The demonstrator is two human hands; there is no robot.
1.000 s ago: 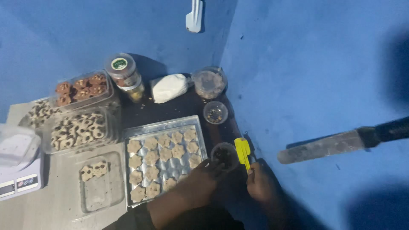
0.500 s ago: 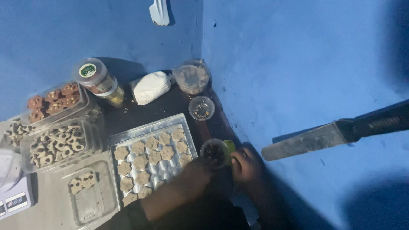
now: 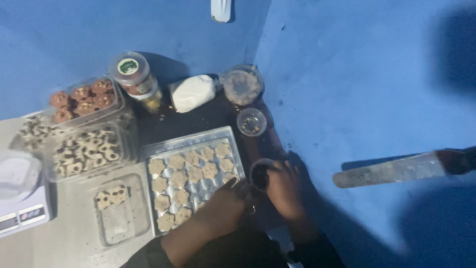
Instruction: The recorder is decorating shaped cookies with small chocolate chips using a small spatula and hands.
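Overhead, blue walls (image 3: 357,74) meet in a corner above a dark table (image 3: 198,121). Its tray (image 3: 157,149) holds cookies (image 3: 196,173). Beside it, the right hand (image 3: 285,188) grasps a small cup (image 3: 259,173); the left hand (image 3: 225,208) touches the tray, grip unclear.

Pale cookies (image 3: 191,174) (silver tray (image 3: 163,147))

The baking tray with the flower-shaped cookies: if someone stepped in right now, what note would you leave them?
Left hand: rests at the baking tray's right edge; whether its grip is closed is unclear.
Right hand: on the small dark cup just right of the tray; grip unclear.
Done: plain flower cookies fill the tray in rows; two topped cookies lie in the clear container to its left.
Left: the tray's cookies show no topping.
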